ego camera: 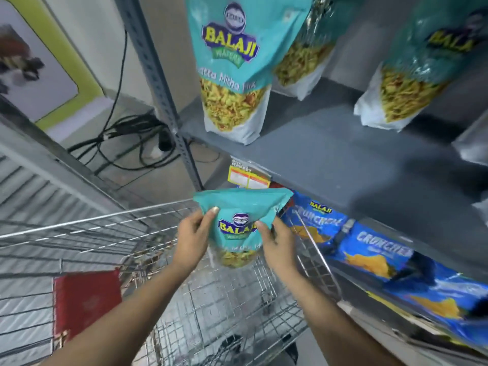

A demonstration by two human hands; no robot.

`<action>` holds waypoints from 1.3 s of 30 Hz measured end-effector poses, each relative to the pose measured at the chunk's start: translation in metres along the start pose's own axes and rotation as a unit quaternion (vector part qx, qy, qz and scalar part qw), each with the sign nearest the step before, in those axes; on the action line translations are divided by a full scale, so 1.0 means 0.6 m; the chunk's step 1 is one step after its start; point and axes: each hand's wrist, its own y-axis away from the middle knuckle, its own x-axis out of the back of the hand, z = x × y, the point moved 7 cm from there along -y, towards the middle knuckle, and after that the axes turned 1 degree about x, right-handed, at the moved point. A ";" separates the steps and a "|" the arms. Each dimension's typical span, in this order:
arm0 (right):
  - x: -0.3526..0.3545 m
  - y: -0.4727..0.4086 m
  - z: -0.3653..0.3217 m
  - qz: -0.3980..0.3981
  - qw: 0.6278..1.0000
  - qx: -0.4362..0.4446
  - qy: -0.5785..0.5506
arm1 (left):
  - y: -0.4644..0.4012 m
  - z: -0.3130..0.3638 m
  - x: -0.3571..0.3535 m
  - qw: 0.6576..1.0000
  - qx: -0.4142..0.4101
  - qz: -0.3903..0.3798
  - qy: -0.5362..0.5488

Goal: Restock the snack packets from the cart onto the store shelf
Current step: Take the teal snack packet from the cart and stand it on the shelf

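I hold a teal Balaji snack packet (pixel 239 223) upright over the wire cart (pixel 227 299). My left hand (pixel 192 239) grips its left side and my right hand (pixel 277 241) grips its right side. Just above, the grey shelf (pixel 330 159) carries three matching teal packets standing upright: one at the front left (pixel 232 75), one behind it (pixel 303 51), and one to the right (pixel 412 75). The cart basket below my hands looks empty of packets.
Blue Crunchex chip bags (pixel 369 252) lie on the lower shelf to the right. A grey perforated upright post (pixel 163 88) stands left of the shelf. Black cables (pixel 126 143) lie on the floor behind it. A red flap (pixel 87 302) sits on the cart's left.
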 end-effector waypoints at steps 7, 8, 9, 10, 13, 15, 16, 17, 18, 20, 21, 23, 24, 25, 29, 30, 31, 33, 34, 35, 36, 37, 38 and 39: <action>0.175 0.025 -0.261 0.088 0.982 0.126 -0.113 | 0.021 0.312 0.004 0.979 -0.188 -0.016 0.075; 0.206 0.017 -0.288 0.102 0.977 0.142 -0.118 | 0.020 0.354 -0.009 0.974 -0.214 -0.023 0.064; 0.236 0.008 -0.310 0.116 0.973 0.157 -0.119 | 0.017 0.392 -0.025 0.970 -0.237 -0.027 0.050; 0.265 -0.003 -0.326 0.131 0.970 0.169 -0.116 | 0.010 0.424 -0.046 0.966 -0.252 -0.034 0.039; 0.350 -0.045 -0.347 0.184 0.958 0.195 -0.098 | -0.027 0.501 -0.125 0.959 -0.277 -0.057 0.033; 0.394 -0.074 -0.344 0.204 0.956 0.192 -0.087 | -0.051 0.535 -0.179 0.952 -0.294 -0.084 0.025; 0.412 -0.090 -0.335 0.207 0.958 0.180 -0.082 | -0.069 0.540 -0.204 0.950 -0.294 -0.100 0.020; 0.427 -0.105 -0.324 0.210 0.961 0.167 -0.068 | -0.094 0.536 -0.231 0.950 -0.289 -0.115 0.014; 0.440 -0.120 -0.311 0.209 0.965 0.152 -0.044 | -0.117 0.528 -0.255 0.952 -0.275 -0.131 0.004; 0.456 -0.141 -0.291 0.193 0.973 0.121 -0.020 | -0.137 0.515 -0.292 0.954 -0.254 -0.158 -0.010; 0.469 -0.152 -0.279 0.187 0.976 0.104 -0.036 | -0.140 0.514 -0.304 0.956 -0.240 -0.171 -0.002; 0.513 -0.166 -0.270 0.212 0.969 0.060 -0.112 | -0.121 0.541 -0.315 0.955 -0.216 -0.192 0.063; 0.540 -0.171 -0.273 0.235 0.959 0.041 -0.151 | -0.120 0.562 -0.314 0.954 -0.221 -0.178 0.095; 0.564 -0.172 -0.288 0.254 0.952 0.036 -0.165 | -0.119 0.583 -0.307 0.956 -0.235 -0.146 0.101; 0.610 -0.175 -0.346 0.296 0.933 0.116 -0.170 | -0.136 0.621 -0.291 0.956 -0.269 -0.070 0.090; 0.609 -0.177 -0.347 0.295 0.931 0.122 -0.175 | -0.138 0.620 -0.291 0.956 -0.267 -0.072 0.099; 0.608 -0.177 -0.343 0.289 0.935 0.121 -0.165 | -0.137 0.616 -0.291 0.954 -0.261 -0.087 0.116; 0.594 -0.179 -0.316 0.257 0.952 0.088 -0.139 | -0.138 0.594 -0.304 0.949 -0.240 -0.137 0.154; 0.583 -0.183 -0.291 0.228 0.961 0.067 -0.139 | -0.143 0.569 -0.313 0.953 -0.208 -0.160 0.152; 0.567 -0.183 -0.268 0.194 0.969 0.042 -0.144 | -0.144 0.538 -0.318 0.959 -0.168 -0.182 0.137; 0.547 -0.189 -0.239 0.147 0.979 0.021 -0.140 | -0.145 0.504 -0.323 0.964 -0.136 -0.202 0.109; 0.521 -0.191 -0.217 0.092 0.989 -0.005 -0.119 | -0.145 0.470 -0.332 0.964 -0.113 -0.230 0.068; 0.495 -0.192 -0.189 0.043 0.994 -0.038 -0.094 | -0.143 0.438 -0.345 0.959 -0.094 -0.266 0.029; 0.472 -0.190 -0.165 0.006 0.995 -0.073 -0.062 | -0.137 0.413 -0.356 0.950 -0.083 -0.301 0.001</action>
